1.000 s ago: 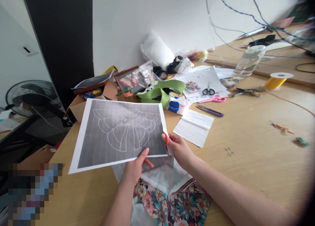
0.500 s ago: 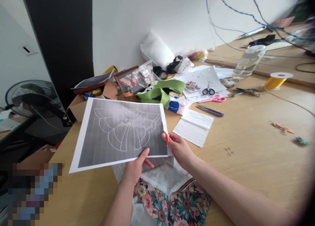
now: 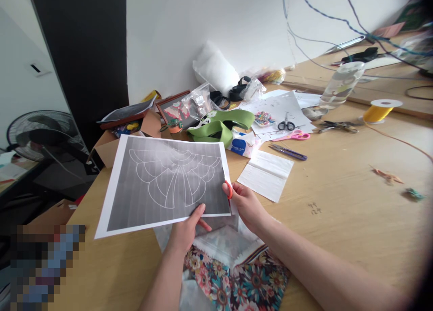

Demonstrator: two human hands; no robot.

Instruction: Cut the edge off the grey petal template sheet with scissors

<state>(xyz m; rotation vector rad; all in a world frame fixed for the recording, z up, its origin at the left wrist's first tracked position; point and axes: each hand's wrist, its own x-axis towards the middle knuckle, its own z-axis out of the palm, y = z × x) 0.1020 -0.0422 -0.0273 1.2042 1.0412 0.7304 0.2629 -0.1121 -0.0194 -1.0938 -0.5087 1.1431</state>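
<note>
A dark grey printed sheet [image 3: 125,189] with a white border and a white-lined fan-shaped pattern is held up above the table. My left hand [image 3: 188,227] pinches its lower edge, thumb on the printed face and fingers beneath. My right hand [image 3: 248,207] is closed on orange-handled scissors [image 3: 230,190] at the sheet's right border. Most of the scissors is hidden by the hand and the paper. Below both hands lies floral fabric [image 3: 250,279] with a frayed pale edge and a striped band.
Behind the sheet are a green strap [image 3: 216,128], pink scissors [image 3: 297,136], purple-handled snips [image 3: 289,152] and a folded white paper [image 3: 267,173]. A cardboard box [image 3: 108,146] stands at the left. On the right are a yellow spool [image 3: 379,111] and a clear bottle [image 3: 343,85].
Almost nothing differs. Both hands, the sheet and the orange-handled scissors keep nearly the same places, and a little more of the blade area shows by the sheet's lower right corner.
</note>
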